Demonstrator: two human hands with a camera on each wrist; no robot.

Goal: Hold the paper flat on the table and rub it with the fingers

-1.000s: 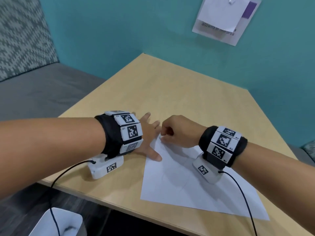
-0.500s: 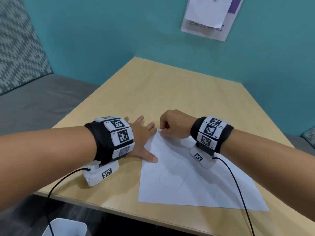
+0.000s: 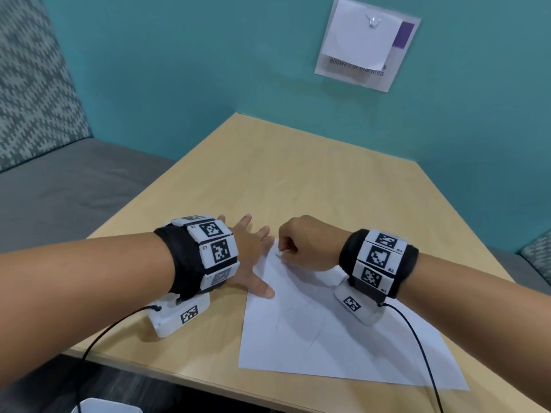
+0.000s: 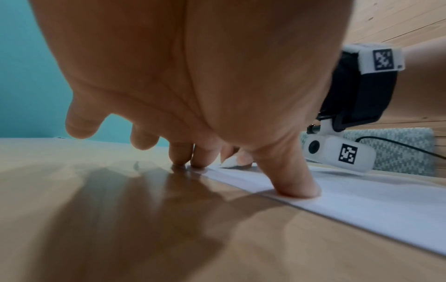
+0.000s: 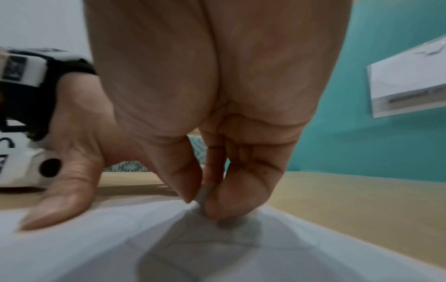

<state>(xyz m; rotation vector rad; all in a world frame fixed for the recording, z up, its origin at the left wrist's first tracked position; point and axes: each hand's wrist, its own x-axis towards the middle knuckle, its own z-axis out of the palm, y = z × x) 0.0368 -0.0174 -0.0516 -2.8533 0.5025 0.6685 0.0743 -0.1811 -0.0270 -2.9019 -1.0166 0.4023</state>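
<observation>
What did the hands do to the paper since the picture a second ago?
Very little changed. The right hand has lifted the far corner of the white sheet of paper slightly; a small flap now shows between its pinching fingertips. The left hand stays spread flat, thumb pressing the sheet's left edge. The paper lies where it was on the light wooden table. The shifts in framing come from the head camera moving.

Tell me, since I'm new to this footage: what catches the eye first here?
The white sheet of paper lying on the wooden table. The right hand pinches its far corner, while the left hand presses flat on its left edge. Next, a paper notice on the teal wall above.
</observation>
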